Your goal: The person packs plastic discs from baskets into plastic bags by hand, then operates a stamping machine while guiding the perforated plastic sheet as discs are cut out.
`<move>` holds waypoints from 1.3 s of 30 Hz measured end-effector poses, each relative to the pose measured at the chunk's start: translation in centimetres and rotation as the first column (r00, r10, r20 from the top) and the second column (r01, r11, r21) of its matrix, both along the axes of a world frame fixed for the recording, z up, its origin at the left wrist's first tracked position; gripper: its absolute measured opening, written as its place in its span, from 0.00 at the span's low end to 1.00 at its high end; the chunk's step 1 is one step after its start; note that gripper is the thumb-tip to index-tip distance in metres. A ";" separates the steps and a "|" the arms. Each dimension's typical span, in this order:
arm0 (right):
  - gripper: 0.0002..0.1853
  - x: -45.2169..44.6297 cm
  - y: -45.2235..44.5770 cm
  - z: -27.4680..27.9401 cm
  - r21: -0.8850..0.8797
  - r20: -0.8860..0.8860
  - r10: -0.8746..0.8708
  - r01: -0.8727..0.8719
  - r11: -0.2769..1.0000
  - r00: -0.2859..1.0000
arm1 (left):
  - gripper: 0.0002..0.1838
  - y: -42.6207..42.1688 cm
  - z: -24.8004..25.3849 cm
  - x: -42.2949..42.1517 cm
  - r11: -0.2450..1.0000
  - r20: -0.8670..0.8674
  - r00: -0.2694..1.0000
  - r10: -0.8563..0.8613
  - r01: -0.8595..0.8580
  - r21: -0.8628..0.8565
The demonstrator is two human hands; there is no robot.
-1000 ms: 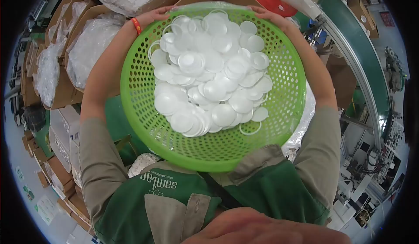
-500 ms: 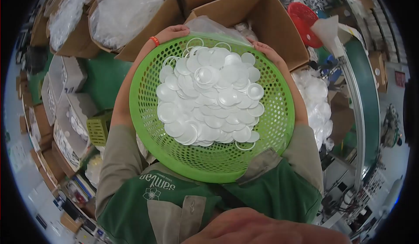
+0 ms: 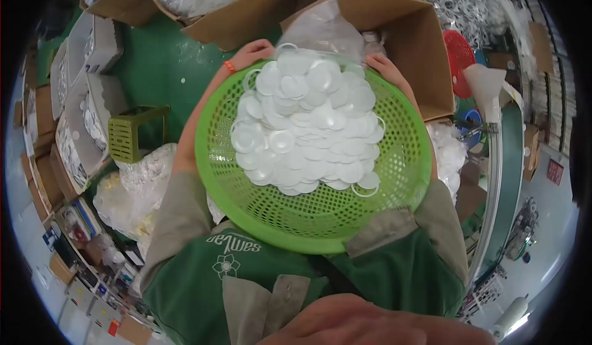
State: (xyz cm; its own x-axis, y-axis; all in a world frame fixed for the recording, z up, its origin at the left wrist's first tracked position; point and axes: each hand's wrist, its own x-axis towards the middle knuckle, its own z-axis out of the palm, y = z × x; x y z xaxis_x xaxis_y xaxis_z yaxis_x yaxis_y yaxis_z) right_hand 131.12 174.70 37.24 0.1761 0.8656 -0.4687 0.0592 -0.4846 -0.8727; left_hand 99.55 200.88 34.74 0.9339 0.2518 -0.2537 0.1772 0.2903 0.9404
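Observation:
A round green perforated plastic basket (image 3: 314,221) fills the middle of the view, with its near rim against the torso. It holds a heap of thin white plastic discs (image 3: 308,123) and a few white rings (image 3: 368,191). My left hand (image 3: 254,51), with an orange band at the wrist, grips the far left of the rim. The far right of the rim is held by my right hand (image 3: 385,66). Between the hands, a clear plastic bag (image 3: 324,30) extends from the far rim over a cardboard box (image 3: 416,55). The fingertips are partly hidden.
Cardboard boxes with clear bags (image 3: 228,18) stand ahead on the left. On the left are grey bins (image 3: 105,98), an olive plastic basket (image 3: 125,138) and filled bags (image 3: 139,191). A red basket (image 3: 459,61) and a metal-framed conveyor (image 3: 509,160) are on the right.
The discs have slid toward the far rim, now covering part of it. The view has shifted, showing more green floor on the left. Both hands keep their hold on the basket.

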 end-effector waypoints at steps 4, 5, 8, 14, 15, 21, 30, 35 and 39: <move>0.08 -1.1 1.4 1.4 -0.085 -0.280 -0.118 0.098 0.992 0.953 | 0.06 -1.4 -2.4 -2.8 0.996 0.042 0.998 0.042 -0.038 -0.076; 0.07 -2.9 2.8 2.4 -0.148 -0.250 -0.161 0.127 0.981 0.955 | 0.06 -1.8 -2.6 -3.8 0.995 0.041 0.997 0.061 -0.057 -0.086; 0.07 -3.6 5.7 -1.4 -0.174 -0.469 -0.012 -0.079 0.982 0.883 | 0.08 -2.1 -4.7 -8.5 0.929 -0.070 0.979 0.190 -0.203 -0.309; 0.06 -9.3 3.8 -8.7 -0.234 -0.585 -0.166 0.030 0.972 0.794 | 0.09 -1.5 -3.6 -12.5 0.952 -0.255 0.961 0.103 -0.169 -0.254; 0.06 -9.8 3.4 -9.6 -0.243 -0.614 -0.176 0.028 0.970 0.769 | 0.09 -2.1 -4.3 -13.3 0.953 -0.290 0.952 0.096 -0.172 -0.250; 0.08 -11.4 5.9 -8.1 -0.324 -0.552 -0.007 -0.207 0.923 0.834 | 0.11 -5.9 -10.1 -18.9 0.966 -0.241 0.950 0.200 -0.232 -0.115; 0.09 -12.0 5.2 -11.1 -0.283 -0.642 0.001 -0.238 0.929 0.767 | 0.06 -5.7 -9.2 -18.8 0.958 -0.329 0.923 0.198 -0.253 -0.133; 0.10 -15.3 5.7 -13.3 -0.240 -0.768 -0.070 -0.184 0.953 0.637 | 0.05 -2.6 -4.8 -20.2 0.970 -0.306 0.931 0.197 -0.231 -0.081; 0.10 -16.0 5.0 -14.4 -0.238 -0.859 -0.174 -0.074 0.968 0.481 | 0.05 -1.2 -2.3 -18.4 0.968 -0.371 0.910 0.188 -0.235 -0.086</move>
State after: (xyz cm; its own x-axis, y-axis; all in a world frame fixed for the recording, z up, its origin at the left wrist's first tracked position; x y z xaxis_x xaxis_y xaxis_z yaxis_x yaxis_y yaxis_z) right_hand 115.10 179.70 22.82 -0.3889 0.7242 -0.5695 -0.6977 -0.6352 -0.3312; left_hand 81.12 199.72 32.48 0.7034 0.3774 -0.6024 0.4152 0.4698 0.7791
